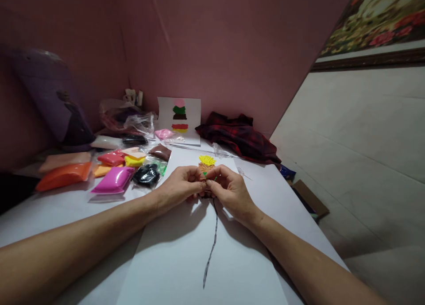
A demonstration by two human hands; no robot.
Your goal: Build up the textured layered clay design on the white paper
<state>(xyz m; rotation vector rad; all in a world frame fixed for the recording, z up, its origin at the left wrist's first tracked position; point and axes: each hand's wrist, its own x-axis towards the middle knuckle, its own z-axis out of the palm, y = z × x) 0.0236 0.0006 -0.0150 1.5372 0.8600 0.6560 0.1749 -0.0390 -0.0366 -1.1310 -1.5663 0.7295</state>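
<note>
My left hand (184,183) and my right hand (230,187) meet over a sheet of white paper (199,260), both closed in a pinch. Small bits of green modelling clay (205,175) show at the fingertips. Just under and behind the fingers is a layered clay picture on the paper, with a yellow clay tuft (206,159) on top and an orange-brown clay layer (205,166) below it. My fingers hide much of its lower part. From its dark base a thin black wavy line (213,247) runs toward me.
Packets of coloured clay, including magenta (113,180), orange (64,176) and black (146,175), lie at left. Behind stands a card with coloured patches (162,114), next to a plaid cloth (235,134). A purple case (53,97) leans at far left; a cardboard box (310,196) is beyond the table's right edge.
</note>
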